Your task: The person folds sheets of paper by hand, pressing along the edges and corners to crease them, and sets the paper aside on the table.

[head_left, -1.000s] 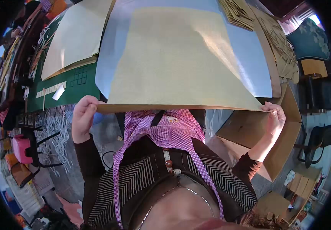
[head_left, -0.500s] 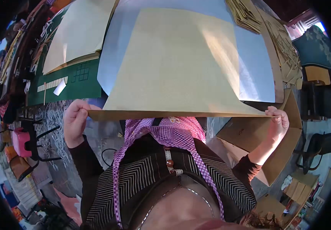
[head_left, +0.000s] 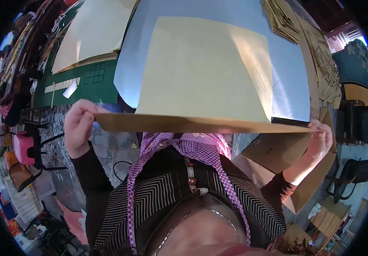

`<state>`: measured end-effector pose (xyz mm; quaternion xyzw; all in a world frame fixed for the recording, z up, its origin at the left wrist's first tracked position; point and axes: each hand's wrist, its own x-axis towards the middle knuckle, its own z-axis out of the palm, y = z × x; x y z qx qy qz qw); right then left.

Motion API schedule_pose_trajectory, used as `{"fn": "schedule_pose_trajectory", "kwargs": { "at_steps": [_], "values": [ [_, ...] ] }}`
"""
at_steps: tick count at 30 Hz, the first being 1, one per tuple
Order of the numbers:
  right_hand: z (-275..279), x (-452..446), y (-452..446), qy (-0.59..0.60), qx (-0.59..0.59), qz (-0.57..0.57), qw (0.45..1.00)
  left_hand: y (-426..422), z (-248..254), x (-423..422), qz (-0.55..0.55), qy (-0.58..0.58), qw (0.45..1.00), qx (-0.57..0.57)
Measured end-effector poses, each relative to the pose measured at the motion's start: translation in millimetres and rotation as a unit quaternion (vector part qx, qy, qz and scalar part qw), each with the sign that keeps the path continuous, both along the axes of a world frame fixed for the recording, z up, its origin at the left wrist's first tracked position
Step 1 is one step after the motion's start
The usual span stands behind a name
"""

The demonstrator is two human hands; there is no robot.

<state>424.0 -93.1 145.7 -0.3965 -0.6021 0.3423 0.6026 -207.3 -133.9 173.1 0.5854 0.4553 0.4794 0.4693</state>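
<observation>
My left hand (head_left: 79,126) pinches the left end of a wide, stiff brown sheet (head_left: 184,123), and my right hand (head_left: 321,138) grips its right end. The sheet is stretched level in front of my waist and shows as a narrow band. Just beyond it, a large cream sheet (head_left: 205,68) lies flat on the pale blue-white table surface (head_left: 288,85). The held sheet hides the cream sheet's near edge, so I cannot tell whether the two touch.
Cream sheets (head_left: 94,30) lie on a green mat (head_left: 81,89) at the left. Folded brown strips (head_left: 282,21) and tangled offcuts (head_left: 320,59) sit at the right. Below the table's right side stands an open cardboard box (head_left: 273,151). A pink stool (head_left: 24,147) is at the left.
The held sheet has tilted, showing more of its brown face and uncovering the cream sheet's right side. My hands have moved slightly apart, the left one rising a little.
</observation>
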Motion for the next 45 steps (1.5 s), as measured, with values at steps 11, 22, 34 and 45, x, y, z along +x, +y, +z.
{"fn": "schedule_pose_trajectory", "kwargs": {
  "at_steps": [11,22,34,45],
  "values": [
    [-18,-1,148,-0.036,-0.150,-0.205,0.966,169,-12,19,0.074,0.030,0.992,-0.095],
    [-77,-1,353,-0.130,-0.276,-0.042,0.951,349,-82,23,0.051,0.134,0.969,-0.201],
    [-149,-15,393,-0.167,-0.383,-0.085,0.904,403,-151,33,0.067,0.190,0.937,-0.287],
    [-134,-23,392,-0.180,-0.354,-0.103,0.912,407,-150,37,0.101,0.210,0.937,-0.261]
  ]
}}
